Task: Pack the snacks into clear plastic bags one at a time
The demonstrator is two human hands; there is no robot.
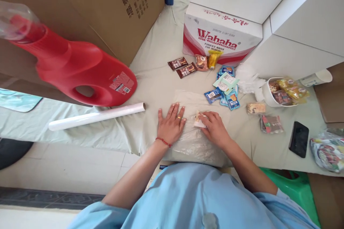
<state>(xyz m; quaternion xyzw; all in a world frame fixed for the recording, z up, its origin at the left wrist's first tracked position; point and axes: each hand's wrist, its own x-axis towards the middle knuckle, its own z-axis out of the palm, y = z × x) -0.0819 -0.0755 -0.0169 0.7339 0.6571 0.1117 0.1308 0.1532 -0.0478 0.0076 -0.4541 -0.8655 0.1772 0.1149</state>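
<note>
My left hand (170,123) lies flat, fingers spread, on a clear sheet of plastic film (185,96) that covers the cloth in front of me. My right hand (215,128) is closed around a small wrapped snack (199,119), which rests on the film; its far side shows past my fingers. To the left lies a roll of plastic wrap (96,116). Beyond my right hand is a pile of blue and green snack packets (226,87). Two brown cocoa packets (182,67) lie farther back, beside a brown packet (201,62) and a yellow one (214,59).
A big red bottle (88,68) and a cardboard box (107,10) stand left. At the back is a Wahaha water carton (223,39). On the right are a white bowl (268,93) of snacks, two wrapped snacks (271,124), crumpled tissue (248,78), a phone (299,139) and a plastic bag (328,150).
</note>
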